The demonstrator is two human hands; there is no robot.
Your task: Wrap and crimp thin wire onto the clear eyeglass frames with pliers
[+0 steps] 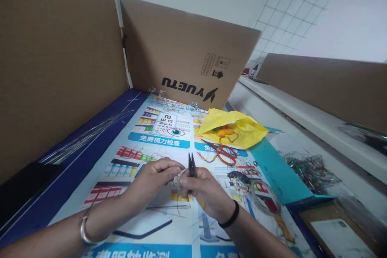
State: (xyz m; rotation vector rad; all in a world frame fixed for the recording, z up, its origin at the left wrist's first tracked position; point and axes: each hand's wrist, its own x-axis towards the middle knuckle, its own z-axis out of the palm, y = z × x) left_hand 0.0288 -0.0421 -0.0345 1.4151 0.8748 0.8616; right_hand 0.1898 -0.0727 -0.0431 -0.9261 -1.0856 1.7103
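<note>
Pliers point(191, 165), black and narrow-nosed, are standing tips-up in the right hand point(204, 189), which is gripping them low, its fingers wrapped over the handles; this is presumably leaving the nose free and in sight. Left hand point(165, 173) is curling just beside the nose, thumb and forefinger drawn near each other; cannot tell whether they are pinching anything, the gap being blurred. The close pairing is probably serving fine work.

Thin dark strand point(178, 205) is showing just below the fingers; hanging or lying, cannot tell. Pliers are looking matt, dark and slightly parted at the tips, above a white-and-blue printed sheet point(181, 225) covering most of the dark blue counter point(90, 129).

Outward: scissors with orange-red loop handles point(226, 155) are lying near the mouth of a yellow soft pouch point(250, 131), likely for easy reach. Round clear-rimmed container point(278, 205) is resting to the right. Brown cardboard panel with black print point(181, 44) is standing at the far end, perhaps screening the work.
</note>
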